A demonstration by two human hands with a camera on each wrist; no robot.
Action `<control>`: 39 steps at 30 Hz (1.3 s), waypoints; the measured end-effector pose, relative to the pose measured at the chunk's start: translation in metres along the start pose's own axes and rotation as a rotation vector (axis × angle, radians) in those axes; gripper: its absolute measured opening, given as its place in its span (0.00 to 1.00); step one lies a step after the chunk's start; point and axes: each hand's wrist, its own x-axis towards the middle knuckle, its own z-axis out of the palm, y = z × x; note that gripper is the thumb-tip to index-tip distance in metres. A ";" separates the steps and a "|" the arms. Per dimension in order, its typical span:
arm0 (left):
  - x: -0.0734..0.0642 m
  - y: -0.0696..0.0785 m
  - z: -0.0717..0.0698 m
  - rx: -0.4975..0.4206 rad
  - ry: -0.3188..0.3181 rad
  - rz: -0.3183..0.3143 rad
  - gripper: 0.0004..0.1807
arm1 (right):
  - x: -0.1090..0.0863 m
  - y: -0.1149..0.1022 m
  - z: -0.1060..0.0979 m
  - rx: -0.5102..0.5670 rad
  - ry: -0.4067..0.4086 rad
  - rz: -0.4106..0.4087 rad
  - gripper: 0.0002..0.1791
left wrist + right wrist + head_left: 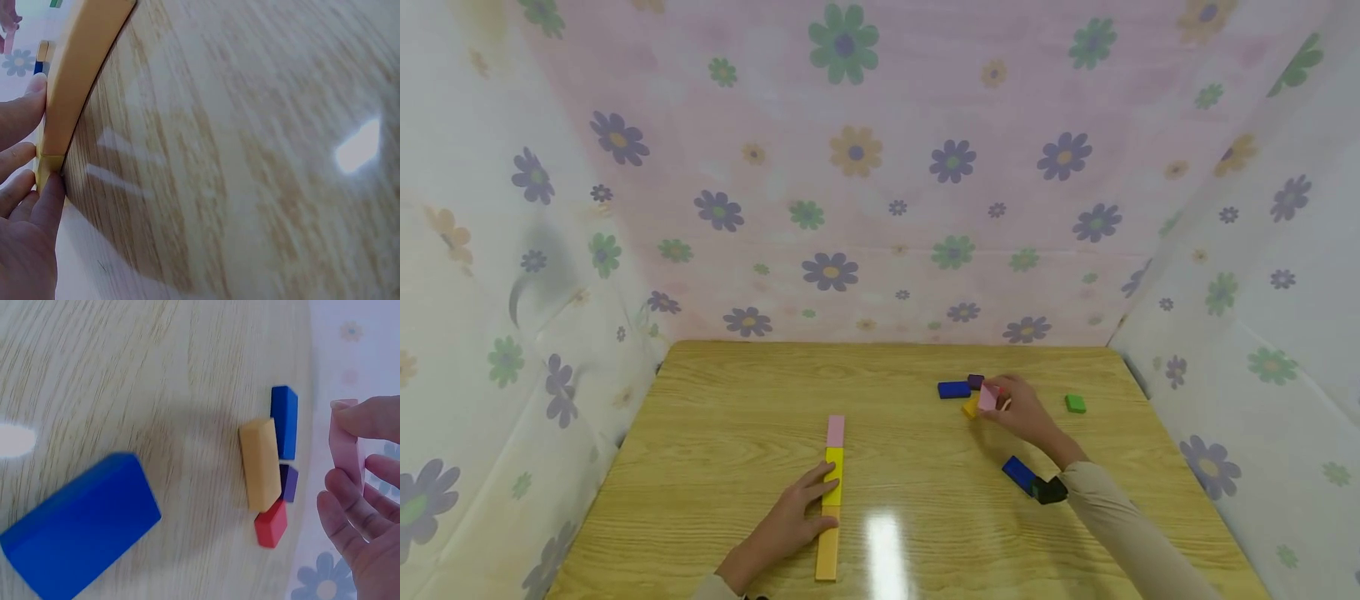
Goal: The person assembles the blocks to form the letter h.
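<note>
A straight row of flat blocks lies on the left part of the table: a pink block (836,431), a yellow block (835,497) and a light orange block (827,554), end to end. My left hand (790,512) rests against the row's left side, its fingertips on the yellow block and its thumb on the light orange one. To the right, my right hand (1021,408) pinches another pink block (345,440) between thumb and fingers, above the table. Below it sit an orange block (260,465), a blue block (285,422), a purple block (288,481) and a red block (270,525).
Nearer me, a second blue block (1019,474) lies by the right sleeve and the dark wrist camera (1048,489). A green block (1076,404) is off at the far right. Flowered cloth (895,208) closes the wooden table (737,400) in at the back and sides.
</note>
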 end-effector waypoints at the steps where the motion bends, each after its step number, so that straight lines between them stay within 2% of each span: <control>1: 0.000 0.000 0.000 -0.004 0.000 -0.002 0.32 | 0.001 -0.003 0.002 0.005 -0.003 -0.006 0.28; 10: -0.001 0.001 -0.001 -0.025 -0.007 -0.008 0.32 | 0.007 -0.023 0.014 0.058 -0.046 -0.022 0.28; 18: -0.003 -0.003 0.000 -0.010 0.001 0.011 0.32 | 0.014 -0.036 0.020 0.059 -0.058 -0.064 0.27; 23: -0.002 -0.002 -0.002 -0.017 -0.014 -0.012 0.31 | 0.021 -0.045 0.022 0.078 -0.054 -0.084 0.27; 29: -0.002 -0.003 -0.001 -0.013 -0.015 -0.013 0.31 | 0.031 -0.056 0.030 0.124 -0.052 -0.102 0.27; 39: -0.001 -0.001 -0.001 0.003 0.016 0.030 0.31 | 0.049 -0.076 0.043 0.142 -0.093 -0.087 0.28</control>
